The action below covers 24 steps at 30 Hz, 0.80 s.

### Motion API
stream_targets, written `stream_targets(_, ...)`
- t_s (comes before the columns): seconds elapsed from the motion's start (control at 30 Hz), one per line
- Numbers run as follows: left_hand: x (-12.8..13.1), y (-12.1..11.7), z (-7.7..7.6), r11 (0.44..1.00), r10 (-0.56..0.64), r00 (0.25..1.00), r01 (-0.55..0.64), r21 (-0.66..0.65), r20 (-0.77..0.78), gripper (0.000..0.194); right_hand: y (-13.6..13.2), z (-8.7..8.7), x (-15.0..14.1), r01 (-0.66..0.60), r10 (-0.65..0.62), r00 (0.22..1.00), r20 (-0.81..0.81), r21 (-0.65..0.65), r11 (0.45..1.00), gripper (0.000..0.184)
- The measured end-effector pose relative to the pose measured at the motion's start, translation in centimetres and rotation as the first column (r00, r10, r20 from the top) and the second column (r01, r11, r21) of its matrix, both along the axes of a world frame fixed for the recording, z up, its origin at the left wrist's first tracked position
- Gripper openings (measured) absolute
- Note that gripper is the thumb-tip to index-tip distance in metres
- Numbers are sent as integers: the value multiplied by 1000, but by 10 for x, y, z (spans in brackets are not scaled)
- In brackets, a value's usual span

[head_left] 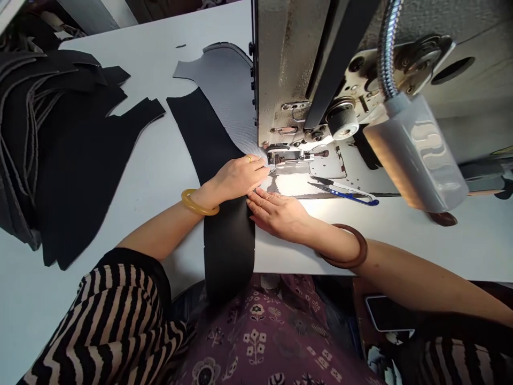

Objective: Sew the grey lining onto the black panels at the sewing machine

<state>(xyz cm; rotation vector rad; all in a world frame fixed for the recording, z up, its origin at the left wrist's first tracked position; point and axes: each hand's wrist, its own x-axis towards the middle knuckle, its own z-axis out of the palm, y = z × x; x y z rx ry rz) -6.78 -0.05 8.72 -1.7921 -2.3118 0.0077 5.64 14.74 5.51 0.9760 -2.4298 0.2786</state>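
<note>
A long black fabric piece (230, 240) runs from my lap up across the table to the sewing machine's needle area. A grey mesh piece (224, 80) lies partly beneath it and goes behind the machine head. My left hand (242, 176) rests on the black piece close to the presser foot (271, 159), fingers closed together along its edge. Just below, my right hand (280, 214) has its fingertips closed on the right edge of the same piece. The fingertips of both hands nearly meet, and their exact grip is partly hidden.
The sewing machine (288, 64) fills the upper right, with a lamp (417, 152) hanging from it. Thread snips (348, 193) with a blue handle lie right of the needle. Stacked black fabric pieces (80, 144) cover the left table. A phone (390, 314) lies below the table edge.
</note>
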Motion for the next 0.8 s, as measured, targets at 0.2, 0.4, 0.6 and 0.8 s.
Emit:
stream_targets(0.2, -6, 3, -6, 998, 37, 999, -38, 50, 6, 24, -3, -4, -1, 26, -25, 998, 51, -20, 999, 31)
stream_targets(0.4, -11, 6, -11, 993, 14, 1000, -14, 116, 6, 25, -2, -4, -2, 54, -54, 998, -12, -24, 998, 30)
stream_targets(0.6, -12, 5, -12, 989, 33, 999, -35, 142, 23, 22, -3, -4, -1, 72, -71, 994, 86, -6, 997, 34)
stream_targets(0.8, -8, 5, -12, 983, 63, 995, -74, 166, 72, 20, -2, -4, 0, 48, -45, 996, 82, -37, 998, 33)
